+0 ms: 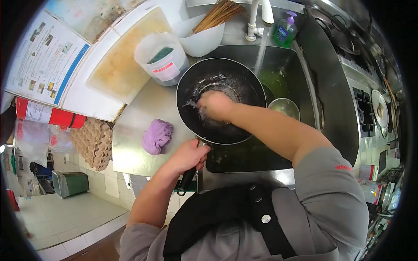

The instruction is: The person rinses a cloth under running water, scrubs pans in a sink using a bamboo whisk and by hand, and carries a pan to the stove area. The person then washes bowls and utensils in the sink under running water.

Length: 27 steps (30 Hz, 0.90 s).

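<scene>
A round black frying pan is tilted over the left side of the sink, its inside wet with some suds. My left hand is wrapped around the pan's black handle near the rim. Inside the pan, my right hand presses with curled fingers against the bottom; what it grips is hidden, though a pale wisp shows by the fingertips. Left of the pan, a crumpled purple cloth lies on the steel counter. Behind the pan, water runs from the white faucet into the sink.
The steel sink holds greenish water and a metal bowl. A plastic tub with a green scouring pad, a white container with a bamboo brush, and a green soap bottle stand behind. A stove is at right.
</scene>
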Motion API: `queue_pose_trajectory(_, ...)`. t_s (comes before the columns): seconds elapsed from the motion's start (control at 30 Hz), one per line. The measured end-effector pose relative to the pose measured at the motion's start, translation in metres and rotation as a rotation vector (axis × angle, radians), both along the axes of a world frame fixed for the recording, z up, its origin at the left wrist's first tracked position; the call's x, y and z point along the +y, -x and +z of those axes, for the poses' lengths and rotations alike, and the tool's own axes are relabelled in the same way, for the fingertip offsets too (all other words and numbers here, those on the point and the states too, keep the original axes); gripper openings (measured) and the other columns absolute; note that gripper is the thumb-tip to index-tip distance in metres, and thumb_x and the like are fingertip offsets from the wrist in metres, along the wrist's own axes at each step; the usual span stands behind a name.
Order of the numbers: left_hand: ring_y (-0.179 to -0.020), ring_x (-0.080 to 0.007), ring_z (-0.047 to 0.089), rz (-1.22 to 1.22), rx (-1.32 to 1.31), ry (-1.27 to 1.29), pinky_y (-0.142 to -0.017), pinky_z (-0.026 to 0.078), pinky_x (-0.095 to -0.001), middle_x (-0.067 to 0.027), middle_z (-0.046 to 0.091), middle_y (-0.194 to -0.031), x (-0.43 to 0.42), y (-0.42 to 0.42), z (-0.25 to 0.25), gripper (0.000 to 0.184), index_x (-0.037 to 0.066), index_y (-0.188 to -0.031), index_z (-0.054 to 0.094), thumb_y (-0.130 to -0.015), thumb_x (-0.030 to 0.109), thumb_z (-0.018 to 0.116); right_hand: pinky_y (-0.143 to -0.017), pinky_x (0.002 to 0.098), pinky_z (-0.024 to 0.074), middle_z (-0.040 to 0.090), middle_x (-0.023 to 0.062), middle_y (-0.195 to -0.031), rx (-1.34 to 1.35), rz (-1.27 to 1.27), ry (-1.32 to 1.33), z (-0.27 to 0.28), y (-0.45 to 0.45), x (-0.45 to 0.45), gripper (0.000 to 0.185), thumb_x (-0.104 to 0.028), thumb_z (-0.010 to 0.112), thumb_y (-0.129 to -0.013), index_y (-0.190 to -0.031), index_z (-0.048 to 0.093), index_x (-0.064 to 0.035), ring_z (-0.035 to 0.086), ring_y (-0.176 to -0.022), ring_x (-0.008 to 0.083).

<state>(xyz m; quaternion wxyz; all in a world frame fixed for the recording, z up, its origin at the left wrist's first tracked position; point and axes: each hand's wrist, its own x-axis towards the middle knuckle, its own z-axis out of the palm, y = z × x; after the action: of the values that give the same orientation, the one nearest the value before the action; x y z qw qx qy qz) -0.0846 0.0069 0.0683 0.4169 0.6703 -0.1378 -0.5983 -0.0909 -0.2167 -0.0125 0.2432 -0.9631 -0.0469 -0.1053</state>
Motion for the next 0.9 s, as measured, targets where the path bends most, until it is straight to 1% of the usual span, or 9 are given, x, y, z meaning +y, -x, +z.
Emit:
queue_pose_trajectory(0.13,-0.045,-0.0130,0.044,-0.039,0.023,0.005,-0.044,0.034,-0.0289,-0.0003,0.045,-0.059,0.003,-0.004,0.000,0.020,0.007,-0.077,0.048,-0.093,0.016,0.055,-0.093,0.0436,0.0494,0.064,0.0186,-0.105,-0.065,-0.352,0.010,0.008,-0.022,-0.034,0.018,-0.013,0.065,-0.080,-0.096,0.071,-0.0071,0.060,-0.105,0.0357)
queue_pose_trajectory(0.23,-0.045,-0.0126,0.043,-0.049,0.015,-0.013,-0.044,0.033,-0.0283,0.0003,0.043,-0.058,0.002,-0.005,0.003,0.023,0.008,-0.073,0.047,-0.093,0.016,0.055,-0.093,0.0443,0.0490,0.063,0.0182,-0.102,-0.071,-0.022,-0.073,0.000,-0.007,0.008,0.017,-0.013,0.067,-0.080,-0.095,0.070,-0.0061,0.060,-0.103,0.0363)
queue_pose_trajectory(0.4,-0.045,-0.0125,0.043,-0.079,0.014,0.025,-0.044,0.034,-0.0282,0.0001,0.044,-0.059,0.006,-0.008,-0.004,0.023,0.008,-0.073,0.046,-0.093,0.017,0.054,-0.089,0.0451,0.0501,0.064,0.0154,-0.096,-0.219,-0.294,-0.019,0.006,-0.022,-0.027,0.014,-0.013,0.070,-0.077,-0.090,0.069,-0.0080,0.061,-0.098,0.0370)
queue_pose_trajectory(0.5,-0.045,-0.0124,0.043,-0.074,0.028,0.033,-0.044,0.034,-0.0282,0.0001,0.043,-0.060,0.006,-0.008,-0.005,0.022,0.008,-0.076,0.046,-0.094,0.017,0.054,-0.088,0.0450,0.0505,0.064,0.0144,-0.093,-0.208,-0.173,-0.019,-0.005,-0.027,-0.011,0.012,-0.012,0.070,-0.077,-0.088,0.068,-0.0073,0.061,-0.096,0.0366)
queue_pose_trajectory(0.57,-0.046,-0.0123,0.043,-0.065,0.052,0.042,-0.044,0.034,-0.0282,0.0003,0.043,-0.060,0.004,-0.008,-0.002,0.021,0.008,-0.077,0.046,-0.094,0.017,0.054,-0.088,0.0446,0.0505,0.063,0.0157,-0.093,-0.117,0.077,-0.115,-0.002,-0.010,0.012,0.012,-0.015,0.068,-0.076,-0.085,0.069,-0.0076,0.062,-0.094,0.0359)
queue_pose_trajectory(0.7,-0.046,-0.0121,0.043,-0.077,0.070,0.052,-0.044,0.034,-0.0285,0.0006,0.042,-0.061,0.006,-0.010,-0.005,0.020,0.008,-0.078,0.046,-0.094,0.016,0.054,-0.094,0.0446,0.0484,0.062,0.0178,-0.101,-0.213,-0.284,-0.027,0.011,-0.026,-0.023,0.018,-0.011,0.069,-0.077,-0.095,0.069,-0.0045,0.059,-0.103,0.0378)
queue_pose_trajectory(0.77,-0.046,-0.0122,0.043,-0.077,0.056,0.046,-0.044,0.034,-0.0288,0.0005,0.042,-0.060,0.007,-0.011,-0.009,0.019,0.008,-0.079,0.046,-0.094,0.016,0.054,-0.094,0.0443,0.0491,0.062,0.0174,-0.105,-0.153,-0.300,-0.012,0.009,-0.024,-0.016,0.021,-0.012,0.069,-0.078,-0.098,0.069,-0.0046,0.060,-0.104,0.0375)
queue_pose_trajectory(0.87,-0.045,-0.0125,0.043,-0.069,0.054,0.044,-0.044,0.034,-0.0290,0.0003,0.042,-0.060,0.005,-0.010,-0.008,0.019,0.008,-0.078,0.046,-0.094,0.016,0.054,-0.088,0.0443,0.0517,0.065,0.0168,-0.099,-0.069,0.006,-0.031,0.006,-0.006,0.008,0.019,-0.017,0.070,-0.079,-0.095,0.069,-0.0048,0.062,-0.099,0.0363)
queue_pose_trajectory(0.9,-0.045,-0.0126,0.043,-0.065,0.076,0.053,-0.044,0.035,-0.0290,0.0002,0.042,-0.060,0.006,-0.011,-0.007,0.019,0.008,-0.078,0.046,-0.094,0.015,0.054,-0.087,0.0442,0.0520,0.065,0.0168,-0.098,-0.052,-0.032,-0.106,0.009,-0.008,0.009,0.019,-0.018,0.071,-0.080,-0.094,0.069,-0.0049,0.063,-0.097,0.0361)
